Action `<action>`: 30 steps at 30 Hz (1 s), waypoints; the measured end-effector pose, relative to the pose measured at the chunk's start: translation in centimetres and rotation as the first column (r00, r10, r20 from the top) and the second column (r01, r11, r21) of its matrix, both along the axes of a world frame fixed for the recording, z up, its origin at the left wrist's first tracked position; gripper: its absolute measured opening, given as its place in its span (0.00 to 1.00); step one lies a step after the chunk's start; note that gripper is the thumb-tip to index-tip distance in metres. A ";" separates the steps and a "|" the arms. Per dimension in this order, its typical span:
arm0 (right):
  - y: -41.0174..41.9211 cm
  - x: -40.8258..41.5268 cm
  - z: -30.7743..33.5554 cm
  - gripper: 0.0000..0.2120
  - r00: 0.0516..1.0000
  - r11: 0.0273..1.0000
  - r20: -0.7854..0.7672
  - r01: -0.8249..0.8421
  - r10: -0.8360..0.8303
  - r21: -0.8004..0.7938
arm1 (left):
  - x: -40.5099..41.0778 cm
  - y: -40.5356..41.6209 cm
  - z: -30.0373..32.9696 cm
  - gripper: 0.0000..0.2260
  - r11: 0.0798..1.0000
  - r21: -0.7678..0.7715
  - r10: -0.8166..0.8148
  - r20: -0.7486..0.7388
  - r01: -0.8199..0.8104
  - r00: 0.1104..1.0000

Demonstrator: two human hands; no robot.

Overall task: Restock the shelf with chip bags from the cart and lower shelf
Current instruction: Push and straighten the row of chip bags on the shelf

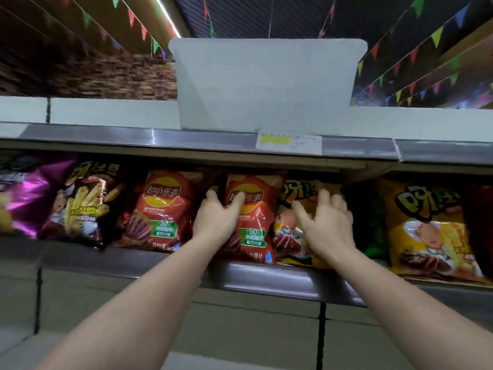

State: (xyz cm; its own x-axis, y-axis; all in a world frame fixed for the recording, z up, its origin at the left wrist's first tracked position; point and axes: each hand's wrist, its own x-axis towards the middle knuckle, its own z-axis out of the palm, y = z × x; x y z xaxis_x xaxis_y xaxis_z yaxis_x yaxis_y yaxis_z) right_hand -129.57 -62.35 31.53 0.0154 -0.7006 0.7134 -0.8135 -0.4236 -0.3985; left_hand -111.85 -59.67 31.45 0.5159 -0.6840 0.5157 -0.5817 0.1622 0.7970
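Chip bags [253, 217] line the shelf [266, 279]; left hand [216, 220] apparently grips one, right hand [328, 225] spread.

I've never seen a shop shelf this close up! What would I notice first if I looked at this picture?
Probably the two bare arms reaching up the middle: the left hand grips a red chip bag on the shelf, and the right hand spreads open over an orange chip bag beside it. Above them, a big white tub sits on the top shelf under colourful little flags.
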 end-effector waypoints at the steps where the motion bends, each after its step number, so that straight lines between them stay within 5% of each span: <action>1: 0.6 0.8 -0.3 0.29 0.998 0.997 -0.052 -0.048 0.045 -0.057 | 0.1 0.6 -0.3 0.27 0.996 -0.080 0.034 0.043 -0.031 0.998; 5: 2.0 5.0 -0.4 0.32 0.971 0.991 -0.218 -0.118 0.101 -0.065 | 2.5 2.7 -0.5 0.18 0.930 -0.332 0.195 0.085 -0.157 0.977; 11: 1.4 8.1 -0.4 0.30 0.967 0.997 -0.244 -0.064 0.072 0.042 | 9.9 4.3 -0.1 0.20 0.948 -0.210 0.251 0.029 -0.240 0.968; 14: 1.6 8.8 -0.5 0.29 0.976 0.999 -0.217 0.020 -0.011 0.040 | 12.4 3.9 -0.5 0.23 0.977 -0.113 0.179 -0.003 -0.178 0.984; 19: 3.0 13.3 0.6 0.26 0.998 0.983 -0.047 0.041 -0.050 -0.179 | 15.0 2.6 0.3 0.28 1.000 0.017 0.013 -0.084 -0.011 0.996; 24: 3.0 16.9 0.1 0.32 0.983 0.973 0.003 0.179 -0.182 0.144 | 16.2 -0.1 0.6 0.30 0.972 0.069 -0.187 -0.355 0.225 0.916; 30: 3.2 17.6 -0.5 0.40 0.962 0.941 -0.170 0.250 -0.214 0.228 | 15.8 -1.1 -0.1 0.31 0.928 0.042 -0.313 -0.446 0.369 0.838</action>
State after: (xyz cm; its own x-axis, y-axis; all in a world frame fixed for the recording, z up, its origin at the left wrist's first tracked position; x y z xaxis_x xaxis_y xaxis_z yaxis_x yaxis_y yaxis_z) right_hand -112.02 -59.18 31.05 -0.0813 -0.8495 0.5212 -0.9325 -0.1199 -0.3408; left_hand -96.09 -60.78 31.31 0.3871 -0.8997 0.2018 -0.1081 0.1731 0.9789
